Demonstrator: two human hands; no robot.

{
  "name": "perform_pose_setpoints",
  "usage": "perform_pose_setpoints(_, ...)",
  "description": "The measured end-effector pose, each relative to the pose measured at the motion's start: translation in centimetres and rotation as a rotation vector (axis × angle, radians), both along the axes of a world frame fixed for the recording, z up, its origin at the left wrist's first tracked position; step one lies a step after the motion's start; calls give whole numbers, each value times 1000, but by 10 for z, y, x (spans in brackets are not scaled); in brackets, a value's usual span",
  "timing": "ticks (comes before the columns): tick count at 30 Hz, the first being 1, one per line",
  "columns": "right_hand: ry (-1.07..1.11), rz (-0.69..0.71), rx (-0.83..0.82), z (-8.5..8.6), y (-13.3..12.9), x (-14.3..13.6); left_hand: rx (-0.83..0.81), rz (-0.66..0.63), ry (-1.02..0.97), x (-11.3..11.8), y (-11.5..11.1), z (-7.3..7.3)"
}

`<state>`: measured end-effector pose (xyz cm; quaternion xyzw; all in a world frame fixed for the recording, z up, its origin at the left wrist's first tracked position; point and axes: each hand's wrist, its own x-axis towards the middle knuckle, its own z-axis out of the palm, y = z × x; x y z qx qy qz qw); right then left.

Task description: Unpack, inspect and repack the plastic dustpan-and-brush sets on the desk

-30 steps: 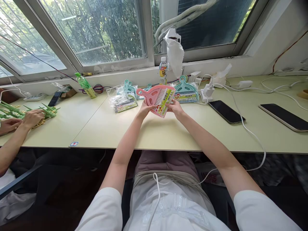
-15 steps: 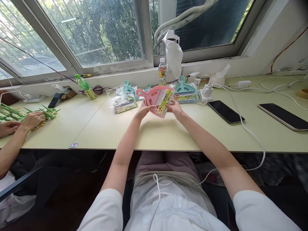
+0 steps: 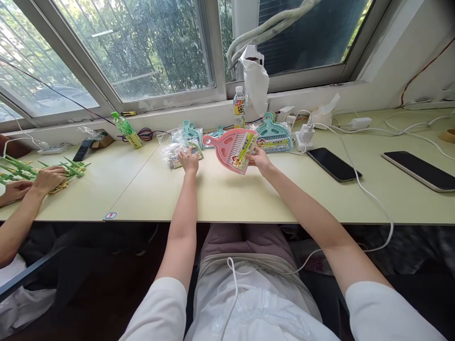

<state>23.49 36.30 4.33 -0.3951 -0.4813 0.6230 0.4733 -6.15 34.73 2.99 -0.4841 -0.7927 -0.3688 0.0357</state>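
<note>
My right hand [image 3: 260, 161] grips the right edge of a pink dustpan and brush set [image 3: 231, 148], held tilted above the table with its handle pointing left and a printed yellow-green label along the bristles. My left hand [image 3: 189, 160] is over a clear plastic bag [image 3: 169, 152] lying on a packaged piece with a label; its fingers are spread, and whether they touch the plastic is hard to tell. Behind it lies a teal dustpan set [image 3: 189, 129] in wrapping. Another teal dustpan set [image 3: 273, 133] rests behind my right hand.
A honey-coloured drink bottle [image 3: 239, 109] stands by the sill, and a green bottle [image 3: 127, 130] leans at the left. Two phones, one a black phone [image 3: 334, 164], and white cables [image 3: 373, 201] lie on the right. Another person's hands [image 3: 50, 179] work with green plastic pieces [image 3: 17, 168] on the left.
My left hand has let go of the pink dustpan set and moved left to the plastic bag. My right hand keeps the set in nearly the same place.
</note>
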Motion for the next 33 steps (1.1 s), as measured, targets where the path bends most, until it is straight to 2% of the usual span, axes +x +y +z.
perform_pose_setpoints(4, -7, 18, 5, 0, -2, 0, -163, -41, 37, 2, 0, -9)
perform_pose_setpoints(8, -18, 34, -3, 0, -3, -1, -208, -45, 59, 0, 1, -12)
perform_pose_setpoints(14, -25, 57, 12, -4, -2, -1, -182, -153, 48, 1, 3, -12)
perform_pose_setpoints(17, -25, 61, 6, -6, -1, -1, -117, -209, 5, 3, 3, -11)
perform_pose_setpoints(22, -8, 60, 5, -8, 0, 0, -19, -357, 6, 12, 0, -8)
perform_pose_setpoints(27, -29, 39, -27, -6, 2, 0, 9, -519, 31, 26, 2, -7)
perform_pose_setpoints(30, -18, 29, -41, -6, 3, 0, -7, -450, 93, 32, 4, -5)
perform_pose_setpoints(33, 4, 22, -35, -5, 1, -1, -98, -282, 204, 34, 0, 1)
